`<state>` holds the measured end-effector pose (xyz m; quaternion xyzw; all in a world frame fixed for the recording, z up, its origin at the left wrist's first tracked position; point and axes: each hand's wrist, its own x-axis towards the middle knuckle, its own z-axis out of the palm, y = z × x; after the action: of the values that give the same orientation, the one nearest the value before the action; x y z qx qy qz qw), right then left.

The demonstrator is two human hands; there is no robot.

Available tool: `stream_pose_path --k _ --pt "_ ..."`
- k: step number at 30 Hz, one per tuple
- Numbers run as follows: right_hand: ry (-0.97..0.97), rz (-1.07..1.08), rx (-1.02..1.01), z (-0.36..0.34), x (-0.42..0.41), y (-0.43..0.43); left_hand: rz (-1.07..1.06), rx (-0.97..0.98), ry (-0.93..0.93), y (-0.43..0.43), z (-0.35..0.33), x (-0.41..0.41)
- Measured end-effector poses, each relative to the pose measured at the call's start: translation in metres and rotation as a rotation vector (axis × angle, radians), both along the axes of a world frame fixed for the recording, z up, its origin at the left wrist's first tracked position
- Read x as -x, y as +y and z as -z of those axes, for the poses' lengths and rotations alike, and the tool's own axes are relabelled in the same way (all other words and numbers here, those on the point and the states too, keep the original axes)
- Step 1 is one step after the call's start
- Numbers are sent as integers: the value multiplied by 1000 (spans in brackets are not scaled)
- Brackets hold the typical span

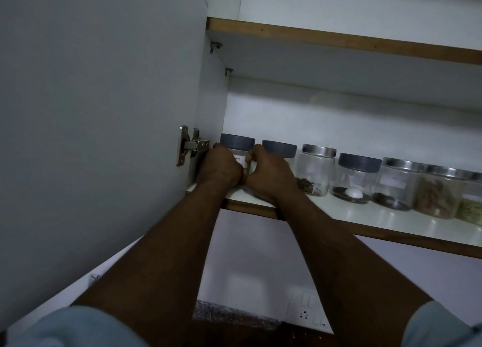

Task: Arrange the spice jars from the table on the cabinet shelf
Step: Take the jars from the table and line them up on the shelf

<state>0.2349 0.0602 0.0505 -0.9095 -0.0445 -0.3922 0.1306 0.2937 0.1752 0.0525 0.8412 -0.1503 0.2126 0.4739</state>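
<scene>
At the centre of the frame both hands were raised to the lower cabinet shelf (365, 220), whose white surface and brown front edge ran from the middle down toward the right edge. The left hand (219, 168) and the right hand (268, 173) met around the leftmost spice jar (241, 159), a clear jar with a dark grey lid (236, 140) and a white label partly visible between the knuckles; the fingers of both hands were curled and closed against its sides, the left on the jar's left face and the right on its right face. This jar stood at the far left end of the shelf, close to the cabinet's side wall. Just right of it, partly hidden behind the right hand, stood a second grey-lidded jar (279, 148). Further right the row continued along the shelf: a silver-lidded jar (315, 173) with dark spice at the bottom, a grey-lidded jar (356, 178) holding something dark and a white lump, another silver-lidded jar (396, 183), and a jar of brown sticks (438, 193) near the right edge. The open cabinet door (91, 112) filled the left of the frame, its metal hinge (191, 144) just left of the left hand. An upper shelf (339, 37) crossed the top, and a wall socket (307, 311) showed at the lower centre.
</scene>
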Motion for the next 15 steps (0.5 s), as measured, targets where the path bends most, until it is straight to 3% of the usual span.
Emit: stream_pose_path --k 10,15 --pt "155 52 -9 0 -10 0 -134 -177 -20 -2 1 7" --pt "174 51 -11 1 -13 -2 -101 -211 34 -4 2 4"
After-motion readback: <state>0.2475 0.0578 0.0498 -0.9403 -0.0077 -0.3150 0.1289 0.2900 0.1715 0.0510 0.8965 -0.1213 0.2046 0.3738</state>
